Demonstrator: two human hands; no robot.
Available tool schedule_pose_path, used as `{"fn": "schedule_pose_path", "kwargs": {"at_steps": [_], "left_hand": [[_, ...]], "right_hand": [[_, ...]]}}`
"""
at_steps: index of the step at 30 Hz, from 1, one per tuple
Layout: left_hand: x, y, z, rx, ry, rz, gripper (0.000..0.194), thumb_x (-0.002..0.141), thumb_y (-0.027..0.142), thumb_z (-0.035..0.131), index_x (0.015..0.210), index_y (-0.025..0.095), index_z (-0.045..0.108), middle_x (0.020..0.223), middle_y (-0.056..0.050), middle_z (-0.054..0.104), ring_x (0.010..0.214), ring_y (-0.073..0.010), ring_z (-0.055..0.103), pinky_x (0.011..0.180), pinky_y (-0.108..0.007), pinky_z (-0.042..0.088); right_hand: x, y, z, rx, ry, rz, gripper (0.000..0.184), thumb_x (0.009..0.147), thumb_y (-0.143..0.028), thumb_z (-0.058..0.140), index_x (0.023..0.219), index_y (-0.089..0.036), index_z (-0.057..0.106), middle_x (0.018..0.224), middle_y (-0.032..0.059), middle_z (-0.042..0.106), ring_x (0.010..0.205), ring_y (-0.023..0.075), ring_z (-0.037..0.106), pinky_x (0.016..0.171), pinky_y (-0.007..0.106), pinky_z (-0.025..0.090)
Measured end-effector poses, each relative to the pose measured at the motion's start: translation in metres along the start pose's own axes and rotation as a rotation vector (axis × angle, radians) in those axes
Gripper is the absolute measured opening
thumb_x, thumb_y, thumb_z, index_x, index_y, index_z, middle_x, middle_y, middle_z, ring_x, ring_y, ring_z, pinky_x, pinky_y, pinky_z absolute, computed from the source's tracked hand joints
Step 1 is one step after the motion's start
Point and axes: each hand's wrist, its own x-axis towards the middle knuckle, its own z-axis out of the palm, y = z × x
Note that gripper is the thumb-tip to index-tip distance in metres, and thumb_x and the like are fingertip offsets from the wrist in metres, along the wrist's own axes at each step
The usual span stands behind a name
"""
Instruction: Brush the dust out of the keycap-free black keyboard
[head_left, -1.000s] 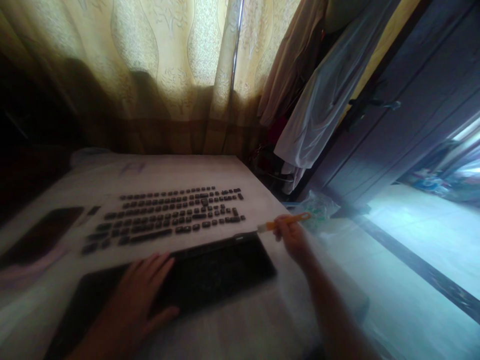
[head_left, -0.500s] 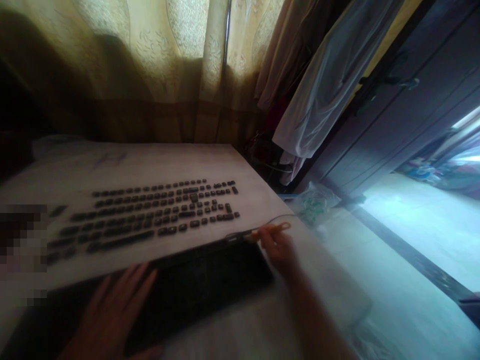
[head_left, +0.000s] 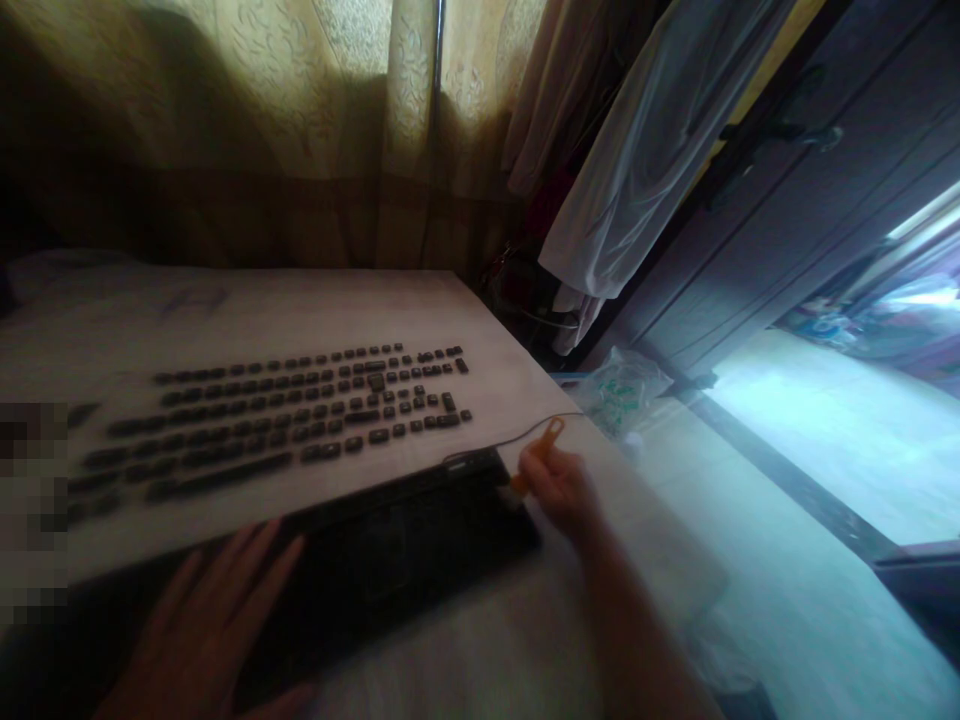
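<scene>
A black keyboard base (head_left: 405,560), its keys removed, lies slantwise across the near part of the table. My left hand (head_left: 214,620) rests flat on its left portion with fingers spread. Over the right end, my right hand (head_left: 556,488) is closed around a small brush (head_left: 553,432) with an orange, looped handle. The brush's pale lower end meets the base near its right edge, though blur hides the bristles' detail. Beyond the base, loose black keycaps (head_left: 345,408) are laid out in rows like a keyboard's layout.
The whitish table (head_left: 337,305) ends on the right above a pale floor (head_left: 757,490). A thin cable (head_left: 517,437) runs from the base toward that edge. A clear plastic bag (head_left: 621,385), hanging clothes (head_left: 630,190) and a door (head_left: 750,250) stand beyond; curtains (head_left: 300,120) hang behind.
My right hand has turned the brush from nearly level to more upright, and its tip has moved nearer along the base's right end. My left hand stays on the base. The view has shifted slightly.
</scene>
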Motion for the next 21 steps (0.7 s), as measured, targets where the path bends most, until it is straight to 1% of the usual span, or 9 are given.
{"fn": "schedule_pose_path", "kwargs": {"at_steps": [2,5,8,10,12,15,17,21], "left_hand": [[-0.001,0.0,0.0,-0.003,0.0,-0.003,0.102,0.075,0.068,0.064,0.161,0.034,0.021,0.166,-0.009,0.033,0.144,-0.0415,0.044,0.122,-0.059,0.021],[-0.002,-0.001,0.003,-0.009,-0.009,-0.029,0.1,0.074,0.069,0.064,0.159,0.034,0.028,0.166,-0.009,0.034,0.145,-0.042,0.042,0.122,-0.059,0.02],[-0.004,-0.002,0.004,-0.008,-0.055,-0.054,0.095,0.074,0.07,0.065,0.157,0.035,0.034,0.165,-0.008,0.037,0.145,-0.0412,0.042,0.123,-0.058,0.02],[-0.004,-0.002,0.004,-0.005,-0.06,-0.049,0.096,0.074,0.069,0.065,0.158,0.035,0.033,0.165,-0.008,0.037,0.146,-0.0409,0.041,0.123,-0.058,0.02],[-0.004,-0.001,0.003,-0.002,-0.047,-0.037,0.098,0.075,0.068,0.065,0.159,0.035,0.028,0.166,-0.008,0.035,0.146,-0.0409,0.041,0.123,-0.059,0.019],[-0.004,0.0,0.002,-0.004,-0.033,-0.023,0.1,0.076,0.066,0.064,0.161,0.035,0.023,0.167,-0.008,0.032,0.146,-0.0408,0.041,0.123,-0.059,0.02],[-0.004,0.0,0.002,-0.007,-0.02,-0.021,0.099,0.075,0.067,0.064,0.16,0.035,0.025,0.166,-0.008,0.033,0.145,-0.0413,0.042,0.122,-0.06,0.021],[-0.003,-0.001,0.004,-0.017,-0.033,-0.046,0.095,0.074,0.067,0.064,0.158,0.035,0.033,0.165,-0.008,0.037,0.144,-0.0423,0.043,0.122,-0.061,0.023]], "right_hand": [[-0.001,0.002,0.0,0.015,0.034,0.007,0.042,0.093,-0.049,0.05,0.059,-0.024,0.056,0.05,0.0011,0.06,0.047,0.017,0.058,0.048,0.026,0.044],[-0.003,0.005,0.004,0.037,0.093,0.022,0.044,0.098,-0.053,0.044,0.071,-0.022,0.063,0.052,0.001,0.061,0.047,0.0171,0.058,0.048,0.026,0.046],[-0.004,0.007,0.01,0.057,0.079,0.009,0.041,0.097,-0.054,0.049,0.081,-0.022,0.069,0.058,0.0019,0.067,0.05,0.0176,0.062,0.051,0.027,0.05],[-0.005,0.008,0.014,0.065,0.044,-0.008,0.037,0.095,-0.051,0.053,0.08,-0.023,0.071,0.063,0.003,0.07,0.055,0.0191,0.066,0.054,0.028,0.053],[-0.005,0.008,0.016,0.068,0.012,-0.022,0.033,0.094,-0.048,0.055,0.081,-0.023,0.072,0.065,0.0035,0.072,0.059,0.0206,0.069,0.059,0.029,0.055],[-0.005,0.006,0.014,0.066,-0.028,-0.033,0.028,0.092,-0.044,0.057,0.082,-0.024,0.074,0.066,0.0035,0.073,0.062,0.0217,0.07,0.062,0.031,0.056],[-0.004,0.003,0.011,0.064,-0.049,-0.032,0.029,0.091,-0.044,0.058,0.078,-0.023,0.073,0.065,0.0038,0.073,0.061,0.0218,0.07,0.061,0.031,0.056],[-0.003,-0.001,0.007,0.075,-0.064,-0.021,0.038,0.092,-0.047,0.054,0.067,-0.022,0.069,0.059,0.0037,0.069,0.054,0.0201,0.067,0.053,0.028,0.052]]}}
